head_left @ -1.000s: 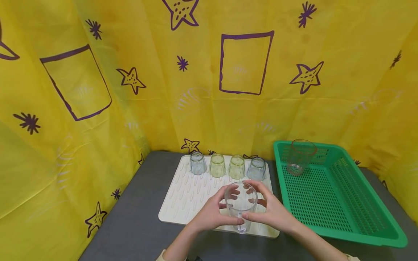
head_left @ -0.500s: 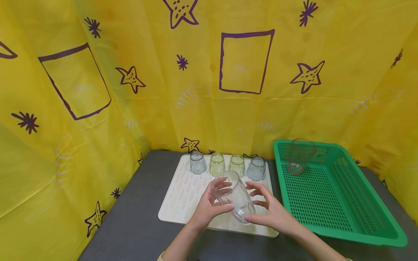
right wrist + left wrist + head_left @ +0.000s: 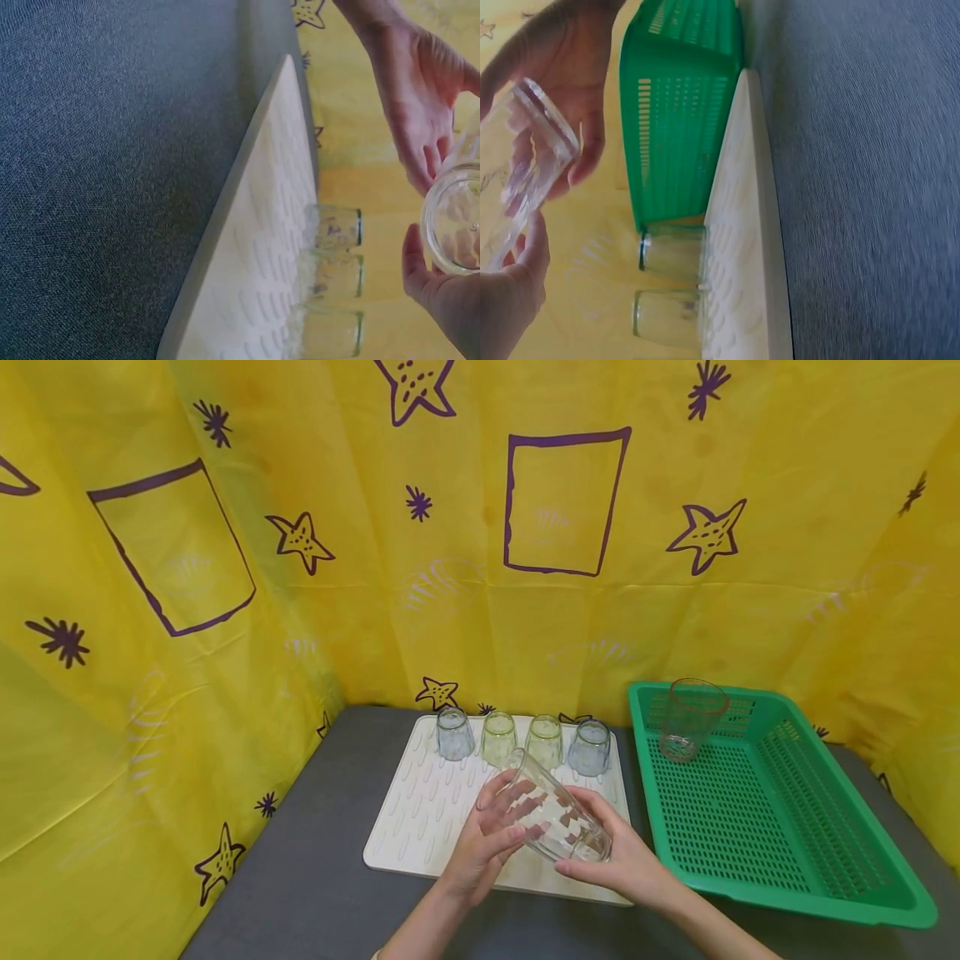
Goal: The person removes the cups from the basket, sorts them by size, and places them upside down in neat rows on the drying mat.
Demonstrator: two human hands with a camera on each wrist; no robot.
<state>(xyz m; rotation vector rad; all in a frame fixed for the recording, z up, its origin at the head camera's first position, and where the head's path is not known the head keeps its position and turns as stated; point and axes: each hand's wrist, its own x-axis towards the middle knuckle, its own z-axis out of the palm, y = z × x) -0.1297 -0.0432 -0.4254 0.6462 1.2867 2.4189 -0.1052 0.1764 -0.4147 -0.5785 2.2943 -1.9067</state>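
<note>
A tall clear drinking glass (image 3: 553, 810) is held tilted above the front of the white draining mat (image 3: 408, 827). Its mouth points to the upper left and its thick base to the lower right. My left hand (image 3: 474, 853) grips the mouth end, with the fingers behind the glass and the thumb in front. Around the base end curls my right hand (image 3: 626, 858), thumb low near the bottom edge. Seen from the right wrist, the round base (image 3: 456, 217) faces the camera between both hands. Through the clear wall, fingers of both hands show.
Along the mat's back edge several small tinted glasses stand upside down, among them a blue glass (image 3: 454, 735) and a green glass (image 3: 498, 740). To the right, a green plastic basket (image 3: 862, 914) contains a tall pink-tinted glass (image 3: 692, 722). A yellow patterned cloth (image 3: 480, 635) hangs behind the dark table.
The clear glass has gone from upright to strongly tilted, mouth swinging left and base right. My left hand turned with it, and my right hand moved around the base.
</note>
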